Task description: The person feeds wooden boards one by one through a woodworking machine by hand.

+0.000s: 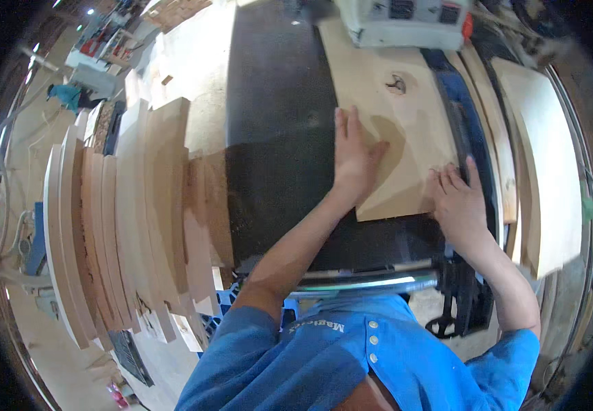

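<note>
Black machine bed [279,185] beneath — pale board [416,130] lies between both hands [356,164] [459,205]

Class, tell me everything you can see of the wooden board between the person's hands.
The board is pale and broad, apparently bare wood, with one dark knot and a straight near edge. It lies flat, slightly slanted, on the black table; the white machine hides its far end. The left hand rests along its left edge, the right hand at its right edge.
</note>
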Motion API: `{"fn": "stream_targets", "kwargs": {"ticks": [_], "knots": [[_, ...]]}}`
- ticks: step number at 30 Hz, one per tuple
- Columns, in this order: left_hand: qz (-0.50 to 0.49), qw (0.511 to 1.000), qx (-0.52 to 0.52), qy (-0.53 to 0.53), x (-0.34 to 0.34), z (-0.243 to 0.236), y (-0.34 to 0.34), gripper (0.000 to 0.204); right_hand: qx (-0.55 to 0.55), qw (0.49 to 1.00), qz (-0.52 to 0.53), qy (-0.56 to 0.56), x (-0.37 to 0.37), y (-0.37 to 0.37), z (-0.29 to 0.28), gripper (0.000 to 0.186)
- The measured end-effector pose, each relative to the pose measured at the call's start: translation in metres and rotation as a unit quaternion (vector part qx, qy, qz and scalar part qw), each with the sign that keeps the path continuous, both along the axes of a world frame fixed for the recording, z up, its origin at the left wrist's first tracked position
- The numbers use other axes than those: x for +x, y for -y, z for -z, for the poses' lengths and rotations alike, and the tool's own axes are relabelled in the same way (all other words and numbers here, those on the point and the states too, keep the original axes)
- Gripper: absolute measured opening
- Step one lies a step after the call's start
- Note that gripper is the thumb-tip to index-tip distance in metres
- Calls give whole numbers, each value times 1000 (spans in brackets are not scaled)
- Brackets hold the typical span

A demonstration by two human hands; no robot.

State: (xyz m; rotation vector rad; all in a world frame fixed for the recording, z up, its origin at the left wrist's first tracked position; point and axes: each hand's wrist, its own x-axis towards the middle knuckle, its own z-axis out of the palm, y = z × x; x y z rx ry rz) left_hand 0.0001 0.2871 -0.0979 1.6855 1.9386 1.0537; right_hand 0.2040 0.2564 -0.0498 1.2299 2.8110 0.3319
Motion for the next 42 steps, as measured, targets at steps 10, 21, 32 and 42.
{"fn": "stream_targets", "kwargs": {"ticks": [10, 21, 32, 42], "knots": [[-11, 995, 89, -52, -42, 2, -111, 70, -71, 997, 13, 17, -48, -120, -13, 66], [-228, 960, -1, -162, -223, 0, -100, 71, -160, 946, -149, -241, -232, -138, 23, 80], [-135, 988, -8, 80, -118, -2, 54, 76, -253, 931, -29, -263, -131, 6, 36, 64], [19, 997, 52, 46, 4, -11, 171, 73, -110, 992, 9, -69, -3, 182, -3, 59]]}}
